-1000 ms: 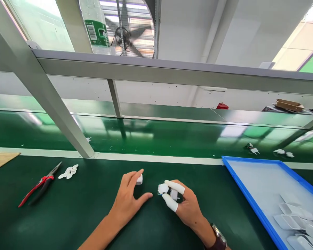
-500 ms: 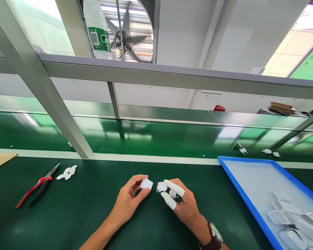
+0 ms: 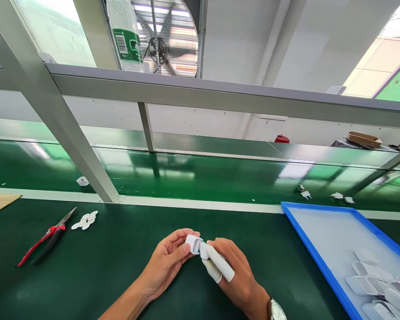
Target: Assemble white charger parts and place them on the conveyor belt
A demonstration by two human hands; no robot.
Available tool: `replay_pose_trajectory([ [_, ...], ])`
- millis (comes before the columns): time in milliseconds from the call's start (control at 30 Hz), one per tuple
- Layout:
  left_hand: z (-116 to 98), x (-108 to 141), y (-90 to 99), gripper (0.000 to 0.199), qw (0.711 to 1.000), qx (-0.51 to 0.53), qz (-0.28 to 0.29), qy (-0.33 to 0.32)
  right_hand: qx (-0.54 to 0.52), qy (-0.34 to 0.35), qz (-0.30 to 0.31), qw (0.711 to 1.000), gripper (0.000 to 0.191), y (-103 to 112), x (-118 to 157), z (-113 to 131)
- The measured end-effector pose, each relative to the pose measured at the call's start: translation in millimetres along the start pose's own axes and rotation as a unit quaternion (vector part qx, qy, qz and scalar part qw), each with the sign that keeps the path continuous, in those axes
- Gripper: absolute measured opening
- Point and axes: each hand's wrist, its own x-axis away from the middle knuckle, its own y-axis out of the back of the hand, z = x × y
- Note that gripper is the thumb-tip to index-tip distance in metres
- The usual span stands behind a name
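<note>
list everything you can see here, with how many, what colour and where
housing: one, white, open, between both hands
pliers: one, red and black handles, bench left
flat pieces: small pile, white, beside the pliers
tray: one, blue rim, bench right
shells: several, white, in the tray
small parts: a few, white, on the belt
bottle: one, clear, green label, on the upper rail
fan: one, behind the rail
left hand: holds the housing
right hand: white cots on two fingers, wristwatch

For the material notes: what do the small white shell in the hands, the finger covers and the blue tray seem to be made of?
White shell: likely moulded plastic, smooth, slightly glossy, hollow with thin walls. Finger covers on the right hand: probably thin white rubber or latex, matte, stretched snug. Blue tray: seemingly rigid plastic, with a raised blue rim and a pale floor.
</note>
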Motion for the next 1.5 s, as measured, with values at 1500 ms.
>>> replay_pose_trajectory([
  [1500,13.9,0.3,-8.6,0.035,0.996,0.047,-0.068,0.030,-0.115,-0.072,-0.010,0.991,0.049,-14.0,-2.0,6.4],
])
